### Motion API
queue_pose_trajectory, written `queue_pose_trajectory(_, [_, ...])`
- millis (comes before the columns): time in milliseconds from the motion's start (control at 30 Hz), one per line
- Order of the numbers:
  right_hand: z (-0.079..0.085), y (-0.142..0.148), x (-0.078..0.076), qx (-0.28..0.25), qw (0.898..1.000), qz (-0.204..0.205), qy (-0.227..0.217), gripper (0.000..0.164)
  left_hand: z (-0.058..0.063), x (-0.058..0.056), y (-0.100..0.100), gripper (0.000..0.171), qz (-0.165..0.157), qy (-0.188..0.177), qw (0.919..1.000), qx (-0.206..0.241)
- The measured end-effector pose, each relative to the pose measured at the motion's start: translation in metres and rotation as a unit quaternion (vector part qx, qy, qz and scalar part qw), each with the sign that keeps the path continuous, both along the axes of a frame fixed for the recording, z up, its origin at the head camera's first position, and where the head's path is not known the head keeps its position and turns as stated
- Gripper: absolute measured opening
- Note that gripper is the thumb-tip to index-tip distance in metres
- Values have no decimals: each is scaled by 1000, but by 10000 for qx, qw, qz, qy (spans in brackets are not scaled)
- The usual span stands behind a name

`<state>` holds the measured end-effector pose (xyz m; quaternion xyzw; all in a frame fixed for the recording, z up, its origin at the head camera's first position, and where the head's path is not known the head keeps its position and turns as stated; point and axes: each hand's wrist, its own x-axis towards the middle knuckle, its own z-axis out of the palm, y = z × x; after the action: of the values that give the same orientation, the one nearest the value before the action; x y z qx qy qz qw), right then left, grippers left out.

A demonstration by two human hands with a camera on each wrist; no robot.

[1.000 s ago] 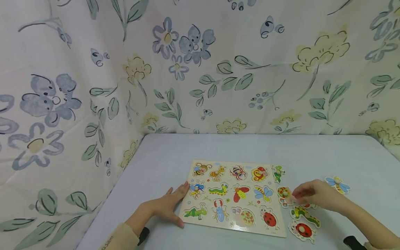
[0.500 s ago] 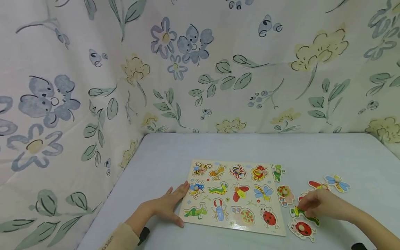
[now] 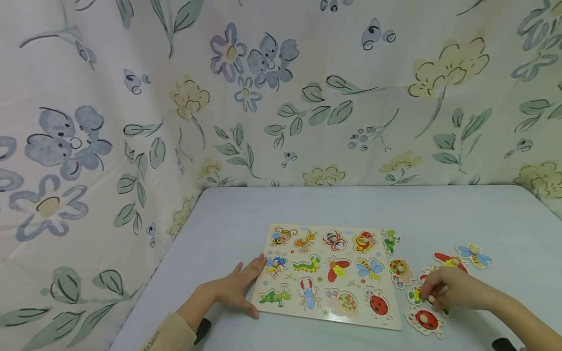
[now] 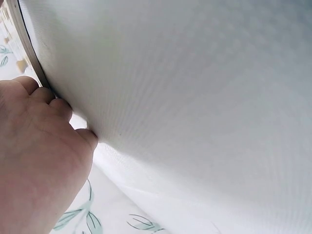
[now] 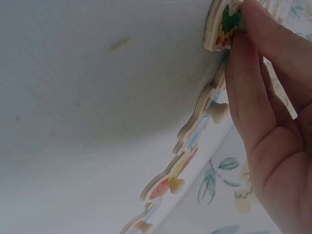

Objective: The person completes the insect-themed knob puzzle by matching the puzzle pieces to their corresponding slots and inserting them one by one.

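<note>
A wooden puzzle board (image 3: 382,284) with insect pictures lies on the table, several of its pictures bearing knobs. My left hand (image 3: 238,287) rests at its left edge, fingers extended and touching it; the left wrist view shows the fingertips at the board's rim. To the right of the board, my right hand (image 3: 456,288) pinches the green caterpillar piece (image 3: 414,295) between thumb and fingers and hides its middle. In the right wrist view, part of the caterpillar piece (image 5: 228,24) shows at the fingertips. Just below lies a ladybug piece (image 3: 425,321).
Other loose pieces lie around: a grasshopper piece (image 3: 390,242) and a snail piece (image 3: 401,273) by the board's right edge, a red-winged piece (image 3: 450,261) and a dragonfly piece (image 3: 475,255) farther right. A flowered cloth (image 3: 325,146) hangs behind the table.
My right hand has moved from beside the snail piece, right and toward me, to the caterpillar piece and pinches it. The red-winged piece has come into view. My left hand stays put.
</note>
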<state>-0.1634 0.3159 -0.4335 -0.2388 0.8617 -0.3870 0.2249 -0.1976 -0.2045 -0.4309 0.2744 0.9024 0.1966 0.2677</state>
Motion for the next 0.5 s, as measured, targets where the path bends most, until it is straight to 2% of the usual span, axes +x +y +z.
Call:
queue_pose_trajectory(367, [0, -2, -3, 35, 9997, 119, 202, 17, -1, -1, -1, 124, -6, 6, 10000, 11])
queue_pose_trajectory(500, [2, -2, -3, 18, 9988, 142, 471, 15, -2, -1, -1, 125, -14, 30, 10000, 21])
